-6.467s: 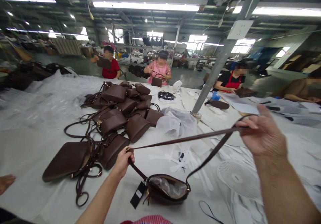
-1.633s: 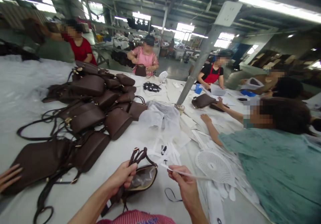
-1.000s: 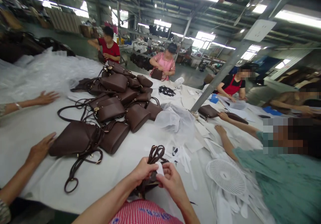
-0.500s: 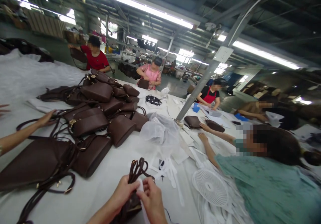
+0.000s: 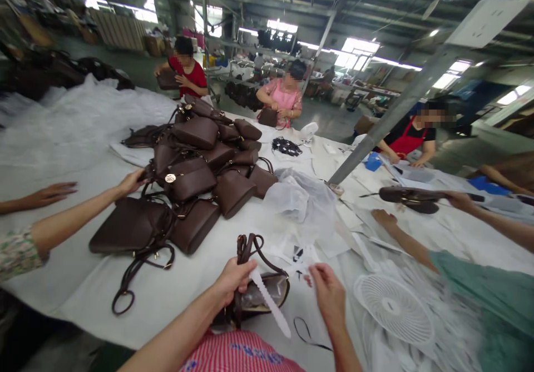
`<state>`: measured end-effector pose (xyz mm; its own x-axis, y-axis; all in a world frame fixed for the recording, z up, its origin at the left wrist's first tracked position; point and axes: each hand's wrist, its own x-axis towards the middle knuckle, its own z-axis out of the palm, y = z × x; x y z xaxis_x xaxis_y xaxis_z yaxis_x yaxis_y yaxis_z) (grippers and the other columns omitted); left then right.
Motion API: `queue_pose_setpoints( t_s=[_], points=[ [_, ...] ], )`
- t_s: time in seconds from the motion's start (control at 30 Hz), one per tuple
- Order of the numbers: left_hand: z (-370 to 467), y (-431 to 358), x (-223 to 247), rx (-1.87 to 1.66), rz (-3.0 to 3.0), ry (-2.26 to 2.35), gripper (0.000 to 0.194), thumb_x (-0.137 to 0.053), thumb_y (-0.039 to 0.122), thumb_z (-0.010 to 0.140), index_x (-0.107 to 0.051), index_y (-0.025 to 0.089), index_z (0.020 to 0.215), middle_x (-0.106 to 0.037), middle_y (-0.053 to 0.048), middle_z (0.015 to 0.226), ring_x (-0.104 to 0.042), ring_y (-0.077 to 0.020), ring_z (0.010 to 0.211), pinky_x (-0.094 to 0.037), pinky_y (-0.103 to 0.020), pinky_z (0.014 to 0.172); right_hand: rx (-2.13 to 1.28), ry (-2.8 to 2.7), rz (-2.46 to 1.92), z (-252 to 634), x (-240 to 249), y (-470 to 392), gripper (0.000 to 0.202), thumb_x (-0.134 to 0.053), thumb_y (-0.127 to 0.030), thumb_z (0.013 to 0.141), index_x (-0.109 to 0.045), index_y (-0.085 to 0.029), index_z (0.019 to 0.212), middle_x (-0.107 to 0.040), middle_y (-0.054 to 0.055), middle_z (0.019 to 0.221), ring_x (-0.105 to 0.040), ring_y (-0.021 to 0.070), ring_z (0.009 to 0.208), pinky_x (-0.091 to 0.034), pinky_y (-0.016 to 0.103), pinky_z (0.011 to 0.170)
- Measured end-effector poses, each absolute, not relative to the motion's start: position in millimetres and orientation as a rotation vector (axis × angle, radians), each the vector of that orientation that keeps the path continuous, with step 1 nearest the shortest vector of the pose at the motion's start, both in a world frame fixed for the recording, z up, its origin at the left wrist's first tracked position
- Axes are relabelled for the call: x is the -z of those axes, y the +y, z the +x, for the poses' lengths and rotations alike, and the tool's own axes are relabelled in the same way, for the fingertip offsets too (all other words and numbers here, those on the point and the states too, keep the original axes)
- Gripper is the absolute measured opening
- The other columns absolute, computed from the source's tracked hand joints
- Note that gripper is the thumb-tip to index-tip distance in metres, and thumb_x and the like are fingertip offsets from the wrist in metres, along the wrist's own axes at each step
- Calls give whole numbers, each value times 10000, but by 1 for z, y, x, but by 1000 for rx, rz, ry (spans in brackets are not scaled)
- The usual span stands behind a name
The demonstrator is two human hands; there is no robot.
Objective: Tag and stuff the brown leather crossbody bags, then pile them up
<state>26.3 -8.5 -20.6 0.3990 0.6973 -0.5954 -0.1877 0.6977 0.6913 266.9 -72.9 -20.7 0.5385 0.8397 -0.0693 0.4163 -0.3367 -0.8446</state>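
Strap-wrapping, seemingly, at the bag (image 5: 254, 316) on the bench (image 5: 183, 277).
Above it, the left hand (image 5: 234, 279) tightly clasped straps (image 5: 247, 249) and white strip (image 5: 270, 304); beside it, the right hand (image 5: 328, 287) curled loosely, hold unclear; the strip's tail presumably needed catching.

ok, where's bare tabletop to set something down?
Bare: white-covered table between the pile of dark brown handbags and the left forearm; also between the ring-ended dark brown strap, the co-worker's floral sleeve and the table's front edge. Crowded: the pile itself, and right of the right hand, around the round white plastic fan.
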Motion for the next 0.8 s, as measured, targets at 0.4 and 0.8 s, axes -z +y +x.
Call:
queue_pose_setpoints(
  t_s=[0.4, 0.8],
  points=[
    [26, -10, 16, -530, 646, 930, 509, -734, 549, 609, -356, 212, 658, -278, 142, 444, -162, -16, 368, -116, -187, 366, -1633, -1076, -1607, 162, -8, -73, 339, -641, -505, 697, -535, -197, 792, -596, -17, 646, -620, 177, 585, -499, 288, 549],
    [4, -6, -5, -455, 1033, 827, 270, -527, 420, 771, -444, 183, 673, -463, 62, 529, -424, -79, 451, -343, -208, 477, -1683, -839, -1681, 168, 8, -64, 327, -633, -510, 705, -561, -192, 701, -570, -37, 530, -541, 131, 424, -356, 200, 362]
  ],
)
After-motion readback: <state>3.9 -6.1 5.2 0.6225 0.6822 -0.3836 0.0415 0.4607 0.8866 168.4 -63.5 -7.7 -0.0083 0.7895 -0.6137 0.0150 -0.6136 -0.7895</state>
